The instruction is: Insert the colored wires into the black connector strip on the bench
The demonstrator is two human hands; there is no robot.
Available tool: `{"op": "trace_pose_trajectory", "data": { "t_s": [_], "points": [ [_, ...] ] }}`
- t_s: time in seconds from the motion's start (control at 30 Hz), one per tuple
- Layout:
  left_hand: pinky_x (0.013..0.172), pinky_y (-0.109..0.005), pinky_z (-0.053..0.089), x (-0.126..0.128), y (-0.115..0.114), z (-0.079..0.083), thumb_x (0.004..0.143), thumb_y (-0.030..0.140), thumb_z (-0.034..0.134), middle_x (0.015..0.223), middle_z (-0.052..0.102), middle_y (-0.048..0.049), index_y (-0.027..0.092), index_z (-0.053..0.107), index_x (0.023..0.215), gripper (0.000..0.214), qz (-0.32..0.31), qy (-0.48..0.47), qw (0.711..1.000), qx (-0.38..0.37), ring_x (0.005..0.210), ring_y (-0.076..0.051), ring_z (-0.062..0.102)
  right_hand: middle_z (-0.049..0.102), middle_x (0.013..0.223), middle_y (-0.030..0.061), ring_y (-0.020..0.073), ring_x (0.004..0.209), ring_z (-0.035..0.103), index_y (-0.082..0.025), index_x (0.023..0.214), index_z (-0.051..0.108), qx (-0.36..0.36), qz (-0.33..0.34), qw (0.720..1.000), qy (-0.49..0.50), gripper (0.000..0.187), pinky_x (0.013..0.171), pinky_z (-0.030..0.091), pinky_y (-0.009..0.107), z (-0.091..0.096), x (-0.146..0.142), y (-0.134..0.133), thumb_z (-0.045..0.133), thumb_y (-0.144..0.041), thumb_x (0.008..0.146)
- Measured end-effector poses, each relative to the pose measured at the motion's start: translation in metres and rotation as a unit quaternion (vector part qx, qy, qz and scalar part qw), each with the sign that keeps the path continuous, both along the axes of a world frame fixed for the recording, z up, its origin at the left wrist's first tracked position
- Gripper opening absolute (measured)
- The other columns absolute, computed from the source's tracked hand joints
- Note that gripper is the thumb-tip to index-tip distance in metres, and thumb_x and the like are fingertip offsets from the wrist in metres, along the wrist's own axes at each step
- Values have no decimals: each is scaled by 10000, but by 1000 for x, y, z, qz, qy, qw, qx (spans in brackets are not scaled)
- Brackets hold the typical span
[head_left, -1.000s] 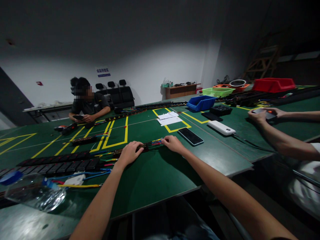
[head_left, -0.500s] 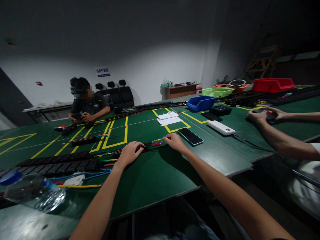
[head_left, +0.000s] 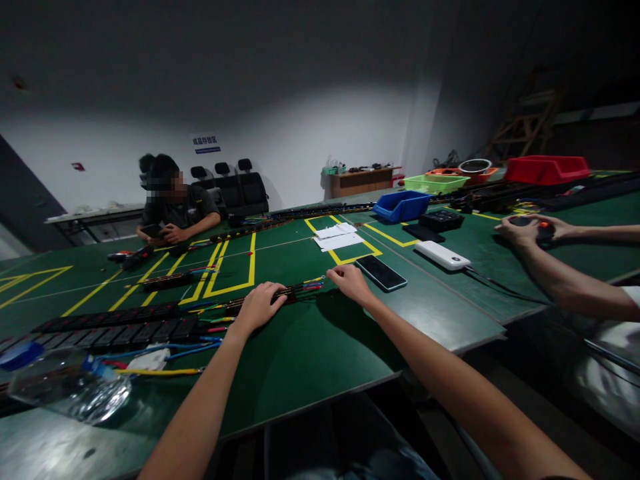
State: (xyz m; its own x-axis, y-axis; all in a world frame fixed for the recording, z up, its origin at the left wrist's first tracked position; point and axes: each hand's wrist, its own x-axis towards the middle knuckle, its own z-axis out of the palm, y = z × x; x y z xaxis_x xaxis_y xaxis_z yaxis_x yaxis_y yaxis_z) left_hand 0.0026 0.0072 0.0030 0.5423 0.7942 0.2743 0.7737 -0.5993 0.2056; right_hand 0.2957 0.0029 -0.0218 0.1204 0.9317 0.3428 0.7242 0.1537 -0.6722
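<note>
A thin bundle of wires [head_left: 299, 291] is laid flat on the green tabletop [head_left: 305, 347], in front of the person and between the two hands. It is covered and held by the left hand [head_left: 257, 308], with the grip closed around it, probably so that it cannot roll or slide. The bright wire ends [head_left: 315, 286] are pointed toward the right hand [head_left: 349, 283]. That hand is set just beside the tips, perhaps because thin wires call for fingertips; whether its grip is closed, or a tip is touched, cannot be told. A phone [head_left: 381, 273] is placed just past the right hand, and a white power bank [head_left: 441, 256] is set farther right, seemingly out of the way of the wires. Rows of black boxes [head_left: 170, 331] are lined up to the left, perhaps to save room. A water bottle [head_left: 75, 387] is seen nearer the person, at the far left.
</note>
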Motion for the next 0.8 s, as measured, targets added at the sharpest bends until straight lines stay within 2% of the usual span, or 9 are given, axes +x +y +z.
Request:
{"op": "trace_pose_trajectory", "data": {
  "t_s": [0.23,0.43,0.63,0.8],
  "points": [
    [939,-411,519,0,1,-1,1014,432,484,1194,692,-88,229,675,1185,328,-1,3,1000,1,1080,-257,643,708,692,41,158,622,583,-192,794,819,-78,44,996,-14,305,546,303,258,-2,0,-1,582,-369,869],
    [951,-407,518,-1,4,-5,1009,451,490,1176,694,-91,230,681,1169,332,-8,-2,1000,12,1077,-256,643,711,718,47,161,639,585,-202,837,819,-59,18,998,-33,318,557,303,253,-2,1,0,561,-380,891],
    [947,-409,520,-2,4,-5,1013,446,486,1187,693,-85,237,675,1187,330,-5,2,1000,8,1083,-258,643,729,754,61,186,715,641,-208,798,809,-86,28,995,-39,263,579,330,252,-5,-3,-1,591,-339,868],
    [945,-411,519,-1,3,-3,1016,432,484,1192,690,-87,229,672,1189,327,-3,6,1000,8,1084,-261,645,750,810,54,180,727,642,-209,835,791,-48,-6,999,-19,235,589,341,248,-6,-2,1,590,-327,862]
  ]
}}
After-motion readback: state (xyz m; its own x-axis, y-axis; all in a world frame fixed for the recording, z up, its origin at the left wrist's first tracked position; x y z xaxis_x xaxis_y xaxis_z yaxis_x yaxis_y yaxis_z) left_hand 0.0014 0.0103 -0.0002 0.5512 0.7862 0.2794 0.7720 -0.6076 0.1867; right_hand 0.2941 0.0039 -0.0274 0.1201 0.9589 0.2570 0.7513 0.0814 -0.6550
